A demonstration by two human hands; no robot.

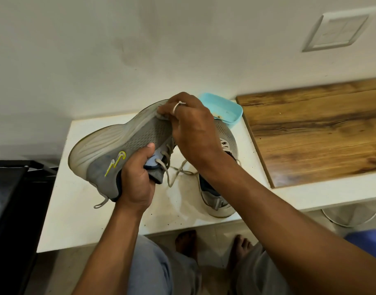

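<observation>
A grey mesh sports shoe with a white sole and a yellow-green logo is held tilted on its side above the white shelf. My left hand grips it at the collar, thumb on the side, fingers inside the opening. My right hand, with a ring on one finger, pinches a small greyish cloth against the toe end. The loose laces dangle down. A second grey shoe stands on the shelf, partly hidden under my right forearm.
A light blue plastic tub sits at the back against the wall. A wooden board lies on the shelf to the right. Something black stands at the left. My bare feet are on the floor below the shelf edge.
</observation>
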